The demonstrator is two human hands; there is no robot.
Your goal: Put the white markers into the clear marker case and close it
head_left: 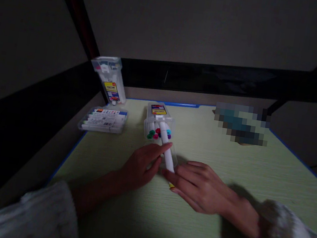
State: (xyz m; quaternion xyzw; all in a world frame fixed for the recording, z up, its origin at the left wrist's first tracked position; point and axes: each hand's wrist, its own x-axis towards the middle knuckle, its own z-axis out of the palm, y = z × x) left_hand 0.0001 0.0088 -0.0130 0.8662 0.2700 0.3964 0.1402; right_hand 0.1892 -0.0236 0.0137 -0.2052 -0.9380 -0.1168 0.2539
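A clear plastic marker box lies on the pale green table, open toward me, with several coloured marker caps showing inside. A white marker sticks out of its mouth. My left hand curls beside the box opening, thumb and fingertips against the marker. My right hand pinches the marker's near end, where a bit of yellow shows under the fingers.
A second clear box of markers lies flat at the table's left edge. Another marker box stands tilted behind it by a dark frame post. A blurred dark object sits at the back right.
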